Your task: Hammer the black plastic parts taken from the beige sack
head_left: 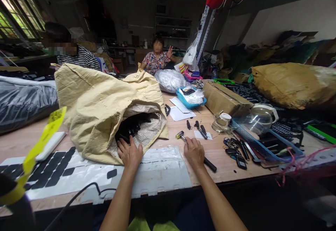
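Observation:
A large beige cloth sack (pixel 105 101) lies on its side on the table, its mouth facing me, with shiny black pieces (pixel 135 124) inside that I cannot make out clearly. My left hand (pixel 130 153) lies at the lower lip of that mouth, fingers apart, fingertips close to the black pieces. To the right, my right hand (pixel 194 152) is closed over the shaft of a small hammer (pixel 210 164), which lies low over the tabletop. The hammer's yellowish head sticks out past my fingers, and the black handle end shows beyond my palm.
Behind the hammer lie several screwdrivers (pixel 202 130). Keys (pixel 232 147), a glass jar (pixel 222 122), a blue tray (pixel 265 138) and a cardboard box (pixel 225 98) stand right. Black pads on a white sheet (pixel 78 175) lie left. Two people (pixel 156 59) sit across the table.

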A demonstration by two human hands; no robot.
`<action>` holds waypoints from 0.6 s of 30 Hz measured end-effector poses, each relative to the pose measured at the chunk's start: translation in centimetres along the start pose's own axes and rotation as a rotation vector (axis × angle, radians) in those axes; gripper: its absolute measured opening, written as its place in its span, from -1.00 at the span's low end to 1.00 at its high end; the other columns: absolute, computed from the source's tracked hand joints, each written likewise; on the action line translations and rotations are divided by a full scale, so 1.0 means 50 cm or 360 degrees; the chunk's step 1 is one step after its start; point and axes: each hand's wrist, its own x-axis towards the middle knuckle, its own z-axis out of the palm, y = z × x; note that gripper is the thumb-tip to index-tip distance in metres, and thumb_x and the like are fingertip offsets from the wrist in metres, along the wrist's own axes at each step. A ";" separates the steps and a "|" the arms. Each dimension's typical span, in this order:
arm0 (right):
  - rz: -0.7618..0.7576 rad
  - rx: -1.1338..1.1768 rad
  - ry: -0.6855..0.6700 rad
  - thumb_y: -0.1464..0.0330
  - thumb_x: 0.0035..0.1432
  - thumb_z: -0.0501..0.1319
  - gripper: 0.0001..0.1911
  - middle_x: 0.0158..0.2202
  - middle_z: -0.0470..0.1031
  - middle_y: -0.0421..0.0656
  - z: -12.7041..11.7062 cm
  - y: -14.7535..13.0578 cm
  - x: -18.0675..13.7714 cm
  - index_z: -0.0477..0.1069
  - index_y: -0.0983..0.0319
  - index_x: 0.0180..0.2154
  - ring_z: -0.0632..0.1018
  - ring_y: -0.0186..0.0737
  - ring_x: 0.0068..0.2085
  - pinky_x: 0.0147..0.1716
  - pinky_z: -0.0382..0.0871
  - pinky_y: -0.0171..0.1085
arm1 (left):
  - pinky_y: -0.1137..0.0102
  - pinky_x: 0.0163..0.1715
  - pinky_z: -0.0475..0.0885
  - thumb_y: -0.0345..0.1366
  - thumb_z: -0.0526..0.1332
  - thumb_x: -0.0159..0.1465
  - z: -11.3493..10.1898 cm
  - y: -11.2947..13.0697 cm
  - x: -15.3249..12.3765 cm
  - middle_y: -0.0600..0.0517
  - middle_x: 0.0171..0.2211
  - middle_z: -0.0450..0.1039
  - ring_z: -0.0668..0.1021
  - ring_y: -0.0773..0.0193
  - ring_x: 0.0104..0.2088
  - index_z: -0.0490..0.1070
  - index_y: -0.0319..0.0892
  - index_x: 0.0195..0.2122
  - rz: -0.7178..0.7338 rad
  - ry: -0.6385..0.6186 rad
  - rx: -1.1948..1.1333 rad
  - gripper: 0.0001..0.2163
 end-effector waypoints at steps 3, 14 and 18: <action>0.0006 0.0000 0.0002 0.47 0.19 0.16 -0.71 -0.34 0.39 -0.14 0.001 0.000 0.000 0.52 0.15 -0.09 0.35 -0.20 -0.28 -0.32 0.08 -0.27 | -0.03 0.19 0.19 -0.17 0.15 0.30 -0.006 0.006 0.000 -0.46 0.32 0.08 0.18 -0.23 0.33 0.22 -0.30 0.31 -0.0030 -0.0062 -0.0003 -0.43; 0.0017 0.0009 0.0001 0.47 0.18 0.18 -0.73 -0.33 0.40 -0.14 0.002 0.000 -0.001 0.52 0.14 -0.10 0.35 -0.21 -0.27 -0.32 0.06 -0.28 | -0.05 0.19 0.21 -0.20 0.17 0.30 0.002 0.008 0.002 -0.49 0.31 0.09 0.19 -0.25 0.32 0.22 -0.32 0.31 -0.0026 -0.0037 0.0010 -0.43; 0.0006 0.0025 0.0004 0.46 0.18 0.18 -0.73 -0.33 0.41 -0.14 0.005 0.002 -0.001 0.52 0.15 -0.10 0.35 -0.21 -0.27 -0.32 0.06 -0.28 | -0.09 0.18 0.22 -0.19 0.19 0.28 0.018 0.001 0.006 -0.48 0.30 0.10 0.20 -0.28 0.31 0.24 -0.30 0.30 -0.0008 0.0008 -0.0026 -0.43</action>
